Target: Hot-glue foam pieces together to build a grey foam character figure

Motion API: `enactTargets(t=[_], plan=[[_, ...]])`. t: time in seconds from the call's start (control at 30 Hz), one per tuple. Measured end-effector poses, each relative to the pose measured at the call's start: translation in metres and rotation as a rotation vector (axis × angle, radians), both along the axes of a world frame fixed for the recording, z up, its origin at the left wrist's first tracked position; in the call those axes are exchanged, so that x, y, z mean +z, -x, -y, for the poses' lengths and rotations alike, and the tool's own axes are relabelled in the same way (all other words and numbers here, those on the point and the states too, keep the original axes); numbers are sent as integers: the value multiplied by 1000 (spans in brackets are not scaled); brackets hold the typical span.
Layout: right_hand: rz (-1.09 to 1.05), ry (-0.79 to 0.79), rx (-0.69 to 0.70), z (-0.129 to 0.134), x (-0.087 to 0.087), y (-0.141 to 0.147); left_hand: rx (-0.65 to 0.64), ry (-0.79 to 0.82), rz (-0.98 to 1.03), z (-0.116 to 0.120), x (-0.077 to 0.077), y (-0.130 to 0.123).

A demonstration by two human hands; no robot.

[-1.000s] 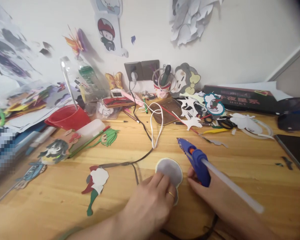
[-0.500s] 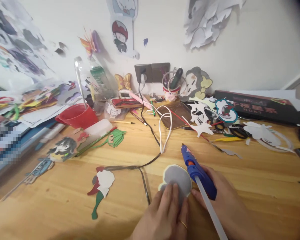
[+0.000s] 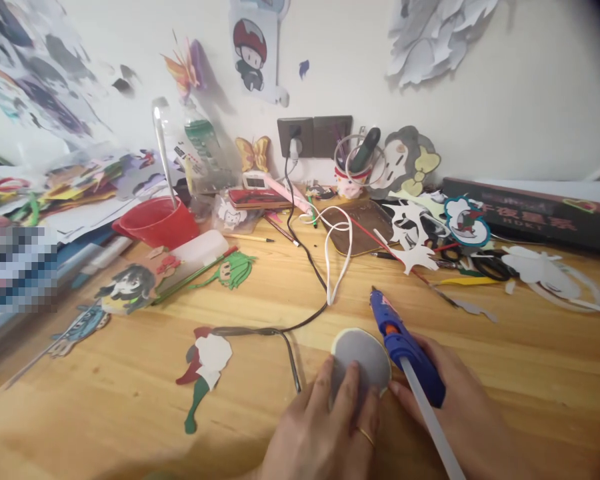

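Pressing grey cutout (image 3: 361,355) flat on wooden table (image 3: 253,413) with left hand (image 3: 325,423), fingers spread and mostly open, not pinching; probably for steadiness. Gripping blue hot glue gun (image 3: 409,360) in right hand (image 3: 463,407), closed around handle, some fingers hidden, just beside cutout's right edge; fingertip contact there: cannot tell. Nozzle aimed away from body, likely for finger safety. Glue stick (image 3: 427,420) sticking out rear, presumably for feeding. Also lying flat, left of cord (image 3: 293,363): red-white-green cutout (image 3: 214,357), apart from both hands, perhaps for elbow room.
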State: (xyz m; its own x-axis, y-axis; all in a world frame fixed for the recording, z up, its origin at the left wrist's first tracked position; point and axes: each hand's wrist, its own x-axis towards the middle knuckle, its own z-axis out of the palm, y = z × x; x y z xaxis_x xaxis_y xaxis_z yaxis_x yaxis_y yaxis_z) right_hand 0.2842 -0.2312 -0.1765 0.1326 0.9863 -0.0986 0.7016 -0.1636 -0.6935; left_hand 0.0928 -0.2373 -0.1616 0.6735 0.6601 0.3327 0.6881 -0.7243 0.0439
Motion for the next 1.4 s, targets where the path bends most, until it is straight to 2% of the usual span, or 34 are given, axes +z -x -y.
enactTargets(t=[0.1,0.2,0.27,0.53,0.8,1.0,1.17,1.4], plan=[[9,-23,7,0,0,1,41,106,79,-13,12,3],[5,-4,1,-1,2,3,178,289,32,-19,19,5],[2,9,-5,-1,4,4,237,338,2,-18,19,3],[17,0,24,-1,5,5,448,196,66,-1,14,-19],[54,-40,52,2,2,4,540,211,-4,4,10,-16],[74,-136,33,4,-2,5,521,133,-45,2,10,-19],[77,-155,44,4,-4,5,557,103,-29,2,11,-23],[99,-163,56,5,-5,5,528,110,-34,-1,10,-24]])
